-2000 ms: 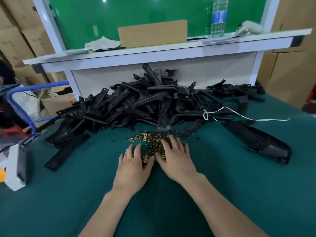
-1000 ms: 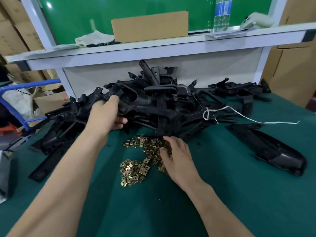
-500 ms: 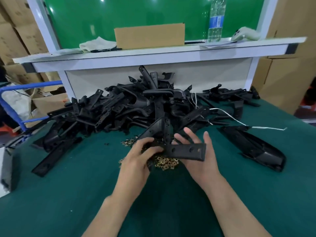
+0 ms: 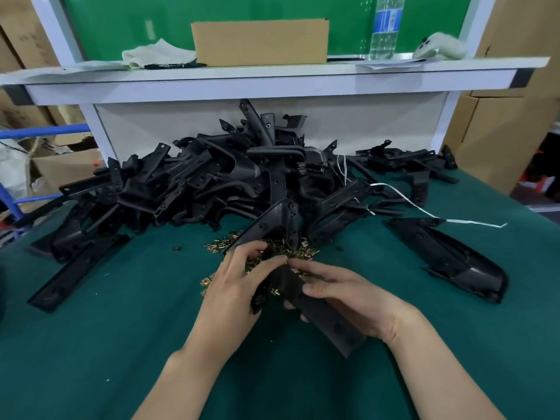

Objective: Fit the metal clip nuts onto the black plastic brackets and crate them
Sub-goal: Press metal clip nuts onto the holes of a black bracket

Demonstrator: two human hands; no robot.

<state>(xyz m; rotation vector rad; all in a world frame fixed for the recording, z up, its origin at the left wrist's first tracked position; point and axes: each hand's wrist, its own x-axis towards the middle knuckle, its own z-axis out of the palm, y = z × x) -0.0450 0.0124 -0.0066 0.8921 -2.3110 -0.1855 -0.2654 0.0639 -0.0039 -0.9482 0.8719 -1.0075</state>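
Green table (image 4: 121, 344), bracket pile (image 4: 212, 183) against white shelf (image 4: 272, 83)

Tabletop (image 4: 121, 344): dark green cloth covers the whole work surface.
Shelf (image 4: 272, 83): a white raised shelf spans the rear of the tabletop, with a pale panel (image 4: 378, 125) closing the space beneath it.
Backdrop: a green board (image 4: 121, 22) in a white frame rises behind the shelf.
On the shelf: a cardboard box (image 4: 260, 42), a crumpled cloth (image 4: 157, 54) and a clear water bottle (image 4: 385, 28).
Flanks: brown cartons (image 4: 509, 116) stand stacked at both sides.
Far left: blue metal rails (image 4: 45, 130) stand beside the tabletop.
Light: even and soft.
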